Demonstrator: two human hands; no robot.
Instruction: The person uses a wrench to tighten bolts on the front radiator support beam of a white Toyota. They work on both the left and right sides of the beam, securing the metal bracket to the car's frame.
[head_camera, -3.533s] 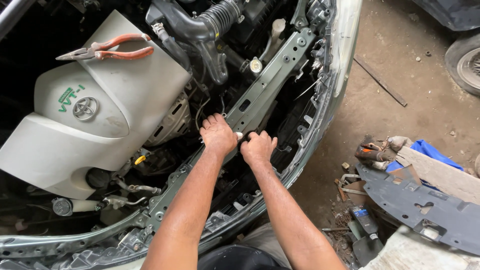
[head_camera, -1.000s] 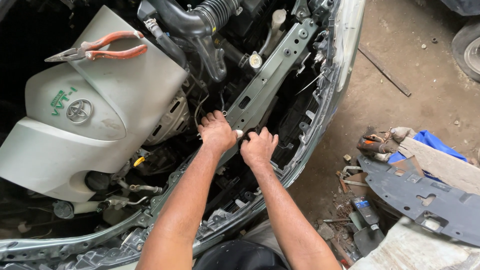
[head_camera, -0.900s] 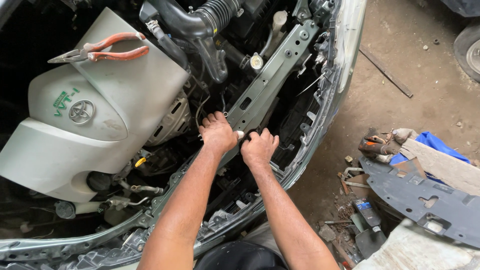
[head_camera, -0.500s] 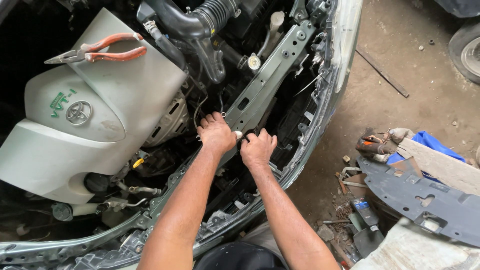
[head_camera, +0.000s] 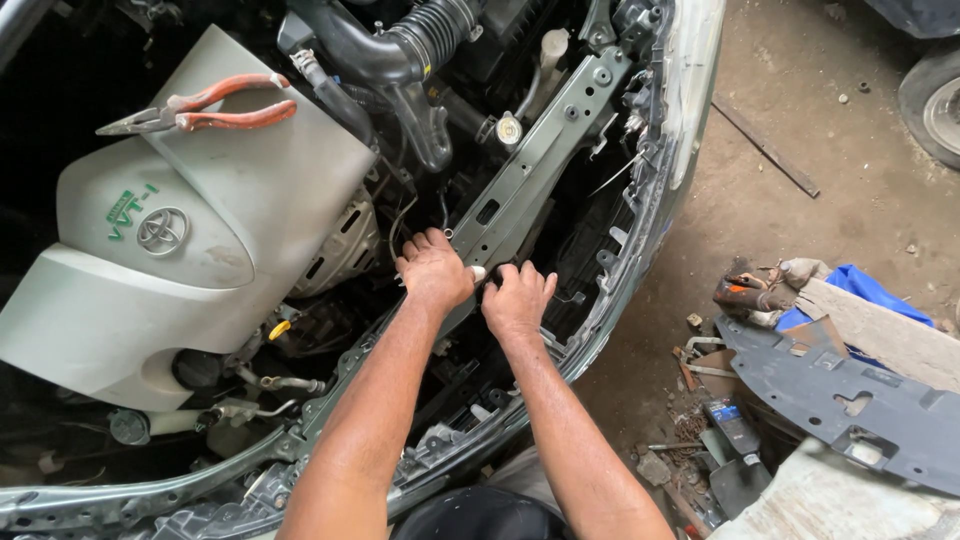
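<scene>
I look down into an open car engine bay. My left hand (head_camera: 433, 270) and my right hand (head_camera: 518, 296) are side by side on the lower end of a grey metal support bracket (head_camera: 540, 160) that runs diagonally across the front of the bay. Both hands have curled fingers. Between them shows a small white part (head_camera: 478, 272), which they pinch together; what it is I cannot tell. A silver engine cover (head_camera: 190, 220) lies to the left.
Red-handled pliers (head_camera: 200, 105) rest on the engine cover. A black ribbed intake hose (head_camera: 420, 40) crosses the top. The bumper edge (head_camera: 690, 90) borders the bay on the right. On the dirty floor lie a grey plastic panel (head_camera: 850, 400), blue cloth (head_camera: 870, 285) and scattered tools (head_camera: 745, 292).
Both hands stay at the same spot on the bracket; only the camera view shifts slightly. No visible change in grip.
</scene>
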